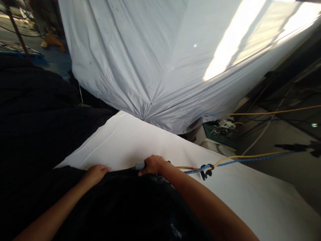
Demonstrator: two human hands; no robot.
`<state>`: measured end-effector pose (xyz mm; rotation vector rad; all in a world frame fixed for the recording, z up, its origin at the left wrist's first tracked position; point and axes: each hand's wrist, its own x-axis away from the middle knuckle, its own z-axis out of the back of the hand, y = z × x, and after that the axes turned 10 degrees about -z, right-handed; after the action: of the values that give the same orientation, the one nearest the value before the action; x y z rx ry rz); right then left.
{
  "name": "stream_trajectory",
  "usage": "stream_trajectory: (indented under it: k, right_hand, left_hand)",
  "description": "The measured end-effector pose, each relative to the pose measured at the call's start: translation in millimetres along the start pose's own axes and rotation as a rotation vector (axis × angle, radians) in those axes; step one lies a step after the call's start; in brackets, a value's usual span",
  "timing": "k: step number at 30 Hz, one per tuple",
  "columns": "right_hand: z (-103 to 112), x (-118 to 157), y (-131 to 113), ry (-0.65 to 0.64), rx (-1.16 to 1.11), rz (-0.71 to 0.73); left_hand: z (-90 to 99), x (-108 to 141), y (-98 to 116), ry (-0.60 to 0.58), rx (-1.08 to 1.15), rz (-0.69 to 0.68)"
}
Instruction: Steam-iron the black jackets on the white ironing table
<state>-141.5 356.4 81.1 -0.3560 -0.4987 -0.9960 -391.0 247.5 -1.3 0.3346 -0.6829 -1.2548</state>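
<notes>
A white sheet [130, 137] lies across the middle, beside dark fabric [45, 124] on the left. My left hand [96, 174] rests at the near edge of the white sheet, its fingers pressed together at the dark fabric there; whatever is between them is too small to make out. My right hand [154, 164] is closed around a tool with a grey end [140, 165] that points left. Yellow and blue coiled hoses [190, 169] run right from the tool through a black clip [207, 171]. The tool's underside is partly hidden.
A large silvery-grey cloth [125, 50] hangs beyond the sheet. A sewing machine head [227, 125] stands on a green-topped surface [213, 134] at the right. Yellow and blue lines stretch toward the right edge. An orange object [54, 42] is at the far left.
</notes>
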Motion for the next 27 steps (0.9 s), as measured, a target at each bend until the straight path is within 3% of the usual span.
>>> stream_trajectory:
  k: [3, 7, 10, 12, 14, 16, 18, 21, 24, 27]
  right_hand:
    - [2.8, -1.3, 34.7, 0.010, -0.118, -0.150]
    - [8.5, 19.8, 100.9, 0.077, -0.164, -0.400]
    - [9.0, 40.7, 128.6, 0.220, -0.125, -0.567]
    - [2.6, 46.0, 126.2, 0.383, -0.148, -0.577]
    - [-11.4, 39.9, 108.5, 0.437, -0.274, -0.469]
    - [-31.8, 24.4, 81.3, 0.363, -0.422, -0.367]
    - [-53.1, 6.0, 52.1, 0.266, -0.499, -0.357]
    - [-71.5, -12.1, 21.7, 0.235, -0.568, -0.349]
    - [-62.9, -11.2, 22.9, 0.291, -0.629, -0.296]
    - [-39.3, 4.7, 50.6, 0.499, -0.737, -0.295]
  left_hand:
    - [4.6, 2.5, 0.9, -0.004, 0.013, -0.030]
    - [8.2, 2.4, 3.1, -0.028, 0.029, -0.085]
    - [6.0, -1.4, 9.3, -0.087, 0.036, -0.131]
    - [3.3, -4.7, 15.5, -0.121, 0.023, -0.144]
    - [1.9, -6.8, 21.8, -0.142, -0.011, -0.144]
    - [4.1, -6.3, 26.8, -0.157, -0.057, -0.142]
    - [11.2, -2.1, 29.1, -0.165, -0.107, -0.134]
    - [29.0, 12.1, 26.5, -0.156, -0.186, -0.107]
    - [48.1, 31.5, 19.8, -0.146, -0.286, -0.097]
    - [63.2, 48.4, 15.7, -0.106, -0.399, -0.109]
